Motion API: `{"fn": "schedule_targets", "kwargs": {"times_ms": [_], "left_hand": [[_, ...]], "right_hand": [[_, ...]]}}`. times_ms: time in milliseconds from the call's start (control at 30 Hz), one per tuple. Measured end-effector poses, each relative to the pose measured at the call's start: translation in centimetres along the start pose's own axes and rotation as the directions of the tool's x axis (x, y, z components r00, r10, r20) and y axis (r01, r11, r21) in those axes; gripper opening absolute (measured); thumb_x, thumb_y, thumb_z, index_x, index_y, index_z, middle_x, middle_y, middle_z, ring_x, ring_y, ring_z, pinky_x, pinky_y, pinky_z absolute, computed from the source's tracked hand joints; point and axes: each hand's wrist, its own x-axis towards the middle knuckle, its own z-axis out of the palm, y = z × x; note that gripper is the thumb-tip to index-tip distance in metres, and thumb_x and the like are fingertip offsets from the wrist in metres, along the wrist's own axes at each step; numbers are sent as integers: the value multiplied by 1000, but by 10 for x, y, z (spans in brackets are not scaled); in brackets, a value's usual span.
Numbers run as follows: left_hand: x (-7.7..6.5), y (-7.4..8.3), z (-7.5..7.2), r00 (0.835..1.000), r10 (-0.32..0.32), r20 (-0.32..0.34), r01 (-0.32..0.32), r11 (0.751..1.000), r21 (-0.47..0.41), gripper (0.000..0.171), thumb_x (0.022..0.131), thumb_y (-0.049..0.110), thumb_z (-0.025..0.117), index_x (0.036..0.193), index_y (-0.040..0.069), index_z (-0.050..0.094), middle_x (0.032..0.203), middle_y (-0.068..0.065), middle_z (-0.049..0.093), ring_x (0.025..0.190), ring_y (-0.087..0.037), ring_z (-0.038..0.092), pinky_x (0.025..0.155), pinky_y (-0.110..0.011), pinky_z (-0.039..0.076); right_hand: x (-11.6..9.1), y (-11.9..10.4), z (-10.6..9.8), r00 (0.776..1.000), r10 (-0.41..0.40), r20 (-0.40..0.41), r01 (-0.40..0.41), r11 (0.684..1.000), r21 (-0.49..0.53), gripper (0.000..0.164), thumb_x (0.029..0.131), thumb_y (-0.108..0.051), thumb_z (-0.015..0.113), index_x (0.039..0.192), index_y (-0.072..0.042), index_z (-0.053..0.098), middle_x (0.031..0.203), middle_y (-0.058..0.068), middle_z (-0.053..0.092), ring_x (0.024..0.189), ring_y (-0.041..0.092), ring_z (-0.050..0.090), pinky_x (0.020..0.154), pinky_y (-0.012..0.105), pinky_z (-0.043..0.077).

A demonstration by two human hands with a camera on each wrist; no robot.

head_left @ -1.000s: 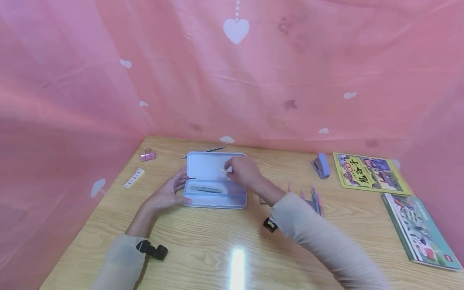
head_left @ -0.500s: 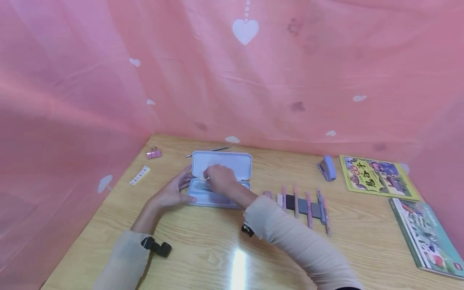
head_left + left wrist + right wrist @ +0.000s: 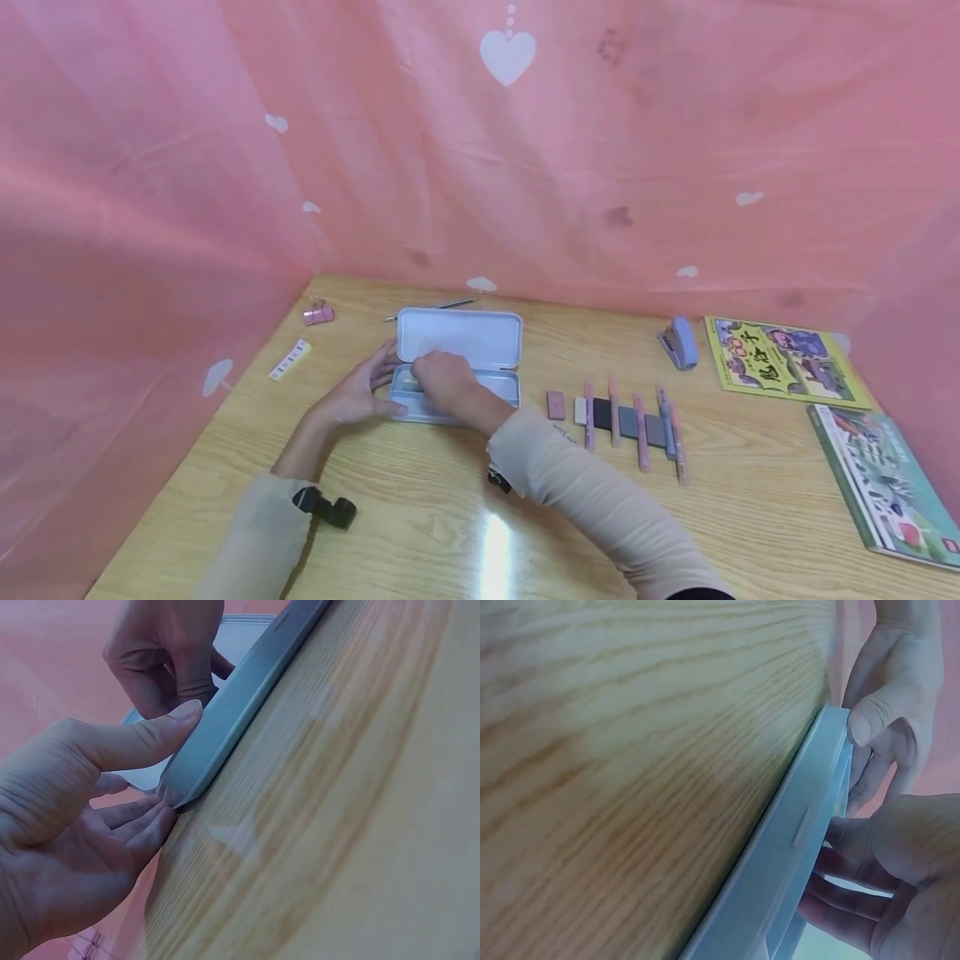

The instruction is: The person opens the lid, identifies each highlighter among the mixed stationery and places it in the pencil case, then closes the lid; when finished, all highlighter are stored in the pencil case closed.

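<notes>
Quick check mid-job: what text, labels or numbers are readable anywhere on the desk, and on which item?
Yellow book: large cover characters, too blurred to read.
Green book: small red logo at its near corner, unreadable.
White strip left of the pencil case: coloured marks, too small to read.
Pens: no legible print.
Nothing can be quoted with confidence.

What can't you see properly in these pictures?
- What the right hand holds, if anything: its own fingers cover it in every view.
- What lies in the pencil case: that hand hides most of the tray.
- The left wrist view cuts off the case's far end.
- The book title: too small.
</notes>
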Motion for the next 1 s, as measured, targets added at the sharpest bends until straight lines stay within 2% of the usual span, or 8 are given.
{"fn": "schedule_targets", "kwargs": {"times_ms": [133,367,467,600,700,800,1000], "left_hand": [[-2,9,0,1000,12,11,-12,1000,-15,112,72,-3,77,152,13,0,150,-22,27,138,-38,28,115,-47,26],[7,-7,-2,1000,4,-12,-4,1000,22,114,71,5,80,153,26,3,151,-11,30,138,-30,31,114,-39,29],[7,-10,-3,1000,2,-10,-2,1000,17,115,70,5,81,152,27,3,151,-11,29,138,-30,31,114,-39,29],[7,-12,-3,1000,0,-14,1,1000,9,115,70,4,81,152,29,4,150,-12,30,138,-31,31,115,-41,28],[6,-14,-2,1000,0,-20,0,1000,7,114,70,4,80,152,28,5,149,-13,32,137,-32,31,115,-42,28],[5,-15,-1,1000,-3,-24,3,1000,11,115,70,5,81,152,27,5,149,-13,32,137,-33,31,114,-43,28],[5,-14,-1,999,13,-35,-13,1000,14,114,68,7,82,152,26,8,146,-11,37,136,-32,33,115,-43,28]], "right_hand": [[1,2,0,1000,-7,13,6,999,46,8,89,-14,62,94,-15,67,74,-4,56,71,13,51,58,26,50],[0,5,0,1000,-10,12,10,997,73,11,86,-17,65,96,-14,68,77,-4,54,73,12,51,58,22,48],[0,4,-1,1000,-20,22,18,998,63,13,85,-21,66,97,-15,67,79,-3,55,73,12,51,59,24,50],[-5,3,-8,999,-28,39,24,995,99,20,91,-26,60,105,-15,67,84,-3,58,74,11,52,62,24,50],[-15,8,-20,1000,-20,21,17,992,128,26,94,-29,54,112,-15,67,89,-2,62,77,11,54,64,26,52],[-32,21,-32,999,-4,-32,8,992,126,30,93,-31,56,115,-15,66,95,1,64,82,14,57,66,32,55],[-81,72,-50,987,45,-151,-27,993,115,41,91,-35,59,124,-12,61,104,10,66,89,23,62,64,39,56]]}}
